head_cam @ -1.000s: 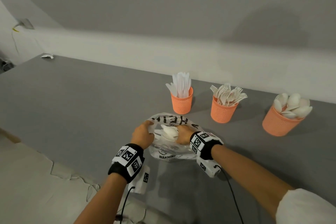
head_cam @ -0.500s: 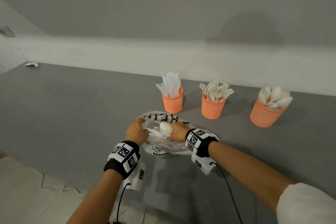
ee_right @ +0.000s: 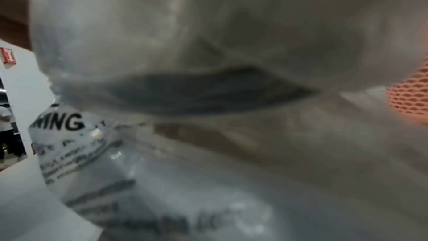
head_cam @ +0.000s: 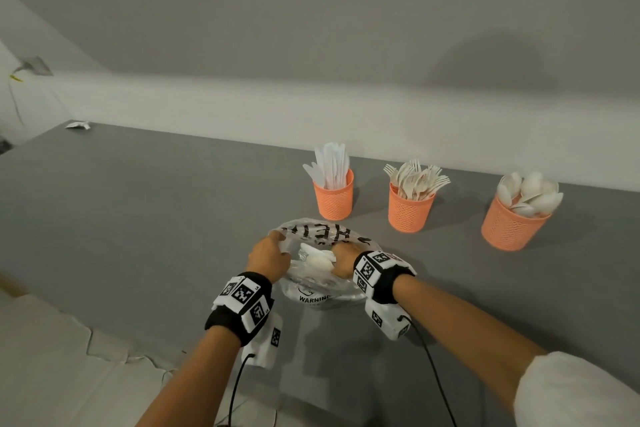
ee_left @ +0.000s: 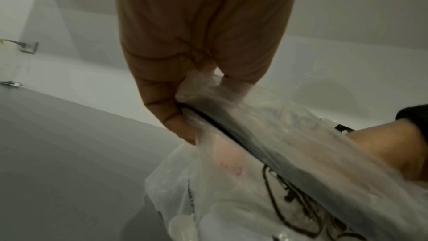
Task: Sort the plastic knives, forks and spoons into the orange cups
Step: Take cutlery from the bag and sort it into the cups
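Observation:
Three orange mesh cups stand in a row: one with knives, one with forks, one with spoons. In front of them lies a clear printed plastic bag holding white cutlery. My left hand pinches the bag's left rim and holds its mouth apart. My right hand is curled at the bag's mouth around white cutlery, with a spoon sticking out to its left. In the right wrist view the bag covers the fingers.
The grey table runs left and towards me; its near edge is at the lower left. A white wall ledge stands close behind the cups. A small crumpled wrapper lies at the far left corner. Cables hang from both wrist cameras.
Both hands stay at the bag's mouth. The spoon bowl that stood up between them half a second ago now lies lower and flatter by my right hand.

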A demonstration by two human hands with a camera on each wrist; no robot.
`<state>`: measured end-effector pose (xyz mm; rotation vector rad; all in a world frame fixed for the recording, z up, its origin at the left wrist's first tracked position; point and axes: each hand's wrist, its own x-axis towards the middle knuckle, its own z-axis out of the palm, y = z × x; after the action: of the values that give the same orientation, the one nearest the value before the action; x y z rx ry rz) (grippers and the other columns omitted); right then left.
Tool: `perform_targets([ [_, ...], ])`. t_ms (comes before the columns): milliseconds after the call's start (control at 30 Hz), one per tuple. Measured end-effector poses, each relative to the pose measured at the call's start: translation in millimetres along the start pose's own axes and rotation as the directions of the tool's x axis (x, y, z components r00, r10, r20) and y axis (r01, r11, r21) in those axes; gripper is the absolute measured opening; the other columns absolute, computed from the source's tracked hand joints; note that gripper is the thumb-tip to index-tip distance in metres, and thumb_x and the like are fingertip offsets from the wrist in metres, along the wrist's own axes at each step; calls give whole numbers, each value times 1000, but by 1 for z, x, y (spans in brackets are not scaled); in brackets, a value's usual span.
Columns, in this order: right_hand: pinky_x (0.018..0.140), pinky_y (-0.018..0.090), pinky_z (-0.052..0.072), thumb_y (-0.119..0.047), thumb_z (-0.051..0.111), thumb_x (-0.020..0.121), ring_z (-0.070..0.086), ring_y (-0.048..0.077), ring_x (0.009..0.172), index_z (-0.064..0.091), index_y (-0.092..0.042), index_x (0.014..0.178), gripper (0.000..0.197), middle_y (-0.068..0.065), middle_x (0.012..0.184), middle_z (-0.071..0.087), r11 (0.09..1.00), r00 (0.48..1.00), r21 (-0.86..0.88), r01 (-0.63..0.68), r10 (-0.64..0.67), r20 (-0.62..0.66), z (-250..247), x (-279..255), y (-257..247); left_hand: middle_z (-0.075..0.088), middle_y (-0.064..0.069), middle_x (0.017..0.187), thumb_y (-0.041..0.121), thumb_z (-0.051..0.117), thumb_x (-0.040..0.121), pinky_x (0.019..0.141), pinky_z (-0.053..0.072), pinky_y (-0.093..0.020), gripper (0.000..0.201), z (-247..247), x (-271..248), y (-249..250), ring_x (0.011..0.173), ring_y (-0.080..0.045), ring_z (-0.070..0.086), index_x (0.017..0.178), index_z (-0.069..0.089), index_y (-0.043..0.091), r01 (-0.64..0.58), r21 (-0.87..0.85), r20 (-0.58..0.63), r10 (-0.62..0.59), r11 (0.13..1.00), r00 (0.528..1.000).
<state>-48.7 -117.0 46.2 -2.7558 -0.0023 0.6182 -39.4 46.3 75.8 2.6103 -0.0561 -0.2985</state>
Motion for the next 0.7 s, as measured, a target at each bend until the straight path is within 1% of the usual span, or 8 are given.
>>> perform_targets([
  [133, 85, 33, 45, -19, 60, 85, 59, 30, 107, 57, -4, 114, 33, 14, 117, 62, 999, 1000, 51, 12, -13, 24, -1, 0, 0, 54, -13, 130, 5, 49, 87, 98, 39, -34, 42, -1, 1, -2, 118, -30, 51, 129, 45, 9, 12, -7, -16, -12, 1000, 1000],
  [233, 89, 32, 45, -20, 64, 82, 57, 30, 111, 56, -8, 119, 40, 14, 118, 62, 971, 998, 233, 47, -53, 20, -1, 1, 1, 55, -13, 129, 6, 48, 87, 98, 38, -34, 42, -3, 4, -3, 118, -30, 51, 129, 46, 9, 23, -2, -26, -23, 1000, 999],
  [333, 86, 32, 47, -17, 68, 79, 60, 29, 102, 60, -7, 114, 37, 15, 109, 65, 893, 984, 414, 173, -137, -116, -5, -1, -1, 56, -14, 128, 4, 48, 87, 98, 39, -35, 41, -3, 10, -2, 117, -30, 52, 128, 46, 7, 14, -3, -48, -14, 1000, 999],
  [400, 73, 34, 54, -10, 68, 77, 61, 24, 80, 60, -7, 106, 30, 10, 88, 64, 801, 962, 539, 261, -170, -213, -8, -5, -4, 55, -14, 129, 2, 47, 88, 98, 39, -35, 40, -2, 15, 0, 118, -31, 52, 127, 46, 5, 1, -10, -68, -1, 1000, 998],
  [467, 55, 24, 50, -3, 65, 78, 57, 12, 60, 58, -6, 103, 26, 1, 72, 56, 685, 942, 654, 321, -158, -298, -14, -9, -6, 55, -15, 130, 3, 47, 89, 99, 38, -36, 39, -3, 22, 1, 119, -32, 52, 128, 46, 5, 17, -7, -63, -17, 1000, 998],
  [533, 54, 23, 45, 0, 61, 81, 52, 2, 48, 57, -12, 83, 13, -1, 64, 50, 565, 930, 750, 343, -92, -355, -27, -13, -6, 55, -15, 130, 8, 47, 91, 101, 37, -36, 36, -6, 28, 2, 121, -32, 50, 127, 49, 5, 42, 20, -32, -41, 999, 999],
  [600, 57, 24, 45, 2, 59, 83, 50, 2, 45, 50, -17, 70, 24, 2, 59, 49, 447, 920, 826, 343, 18, -392, -46, -16, 1, 57, -17, 124, 13, 47, 92, 103, 37, -37, 30, -13, 30, 10, 122, -31, 46, 118, 57, 4, 5, 97, -42, -1, 995, 999],
  [700, 63, 29, 47, 0, 57, 83, 51, 10, 53, 50, -13, 66, 23, 2, 57, 50, 280, 877, 878, 388, 180, -445, -75, -22, 22, 62, -19, 107, 13, 54, 90, 95, 38, -34, 20, -28, 28, 39, 110, -30, 50, 96, 67, 0, -196, 0, -312, 186, 981, 932],
])
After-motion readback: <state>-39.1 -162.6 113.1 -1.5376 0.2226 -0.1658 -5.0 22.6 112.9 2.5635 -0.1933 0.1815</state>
